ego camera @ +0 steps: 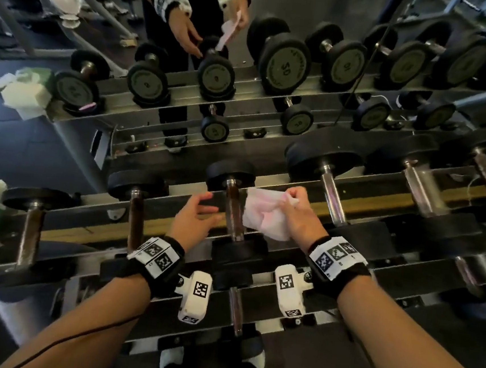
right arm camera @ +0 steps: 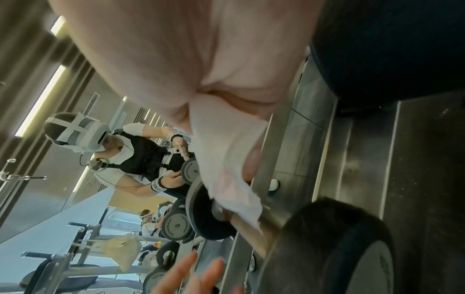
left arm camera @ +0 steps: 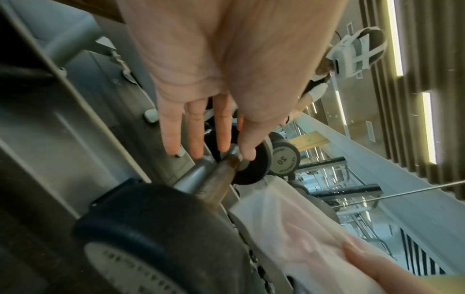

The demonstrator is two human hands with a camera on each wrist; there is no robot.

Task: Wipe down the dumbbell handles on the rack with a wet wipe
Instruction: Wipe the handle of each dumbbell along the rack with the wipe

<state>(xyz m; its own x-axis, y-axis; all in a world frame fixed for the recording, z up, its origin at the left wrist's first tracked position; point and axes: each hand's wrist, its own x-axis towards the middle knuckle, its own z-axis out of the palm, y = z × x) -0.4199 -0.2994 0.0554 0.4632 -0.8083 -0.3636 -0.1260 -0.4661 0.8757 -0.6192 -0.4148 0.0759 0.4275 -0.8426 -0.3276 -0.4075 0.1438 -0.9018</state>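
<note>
At a gym rack set against a mirror, we stand over a small dumbbell [ego camera: 235,209] on the upper tier, its dark, worn handle [ego camera: 233,209] running away from us between two black rubber heads. The wet wipe [ego camera: 262,215], white with a pink tinge, hangs bunched just to the right of that handle; the head view shows a narrow gap between them, while the right wrist view shows the wipe's lower edge draped against a bar, so we cannot say for certain whether contact has been made.

We judge the step in hand to be the approach to this handle, with the actual rub not yet plainly under way. The next move calls for wrapping the wipe round the bar and drawing it along the full length between the two heads, with the dumbbell kept from rolling in its cradle.

Our right hand [ego camera: 298,216] is clenched round the wipe, thumb and fingers gathering its upper part. Our left hand [ego camera: 194,214] holds nothing: its fingers are spread and nearly straight, reaching in from the left of the handle, and in the left wrist view the fingertips [left arm camera: 247,153] sit close to the far collar of the bar, though touch is not clear.

Neighbouring dumbbells [ego camera: 330,189] line the same rack [ego camera: 382,207] on either side.
</note>
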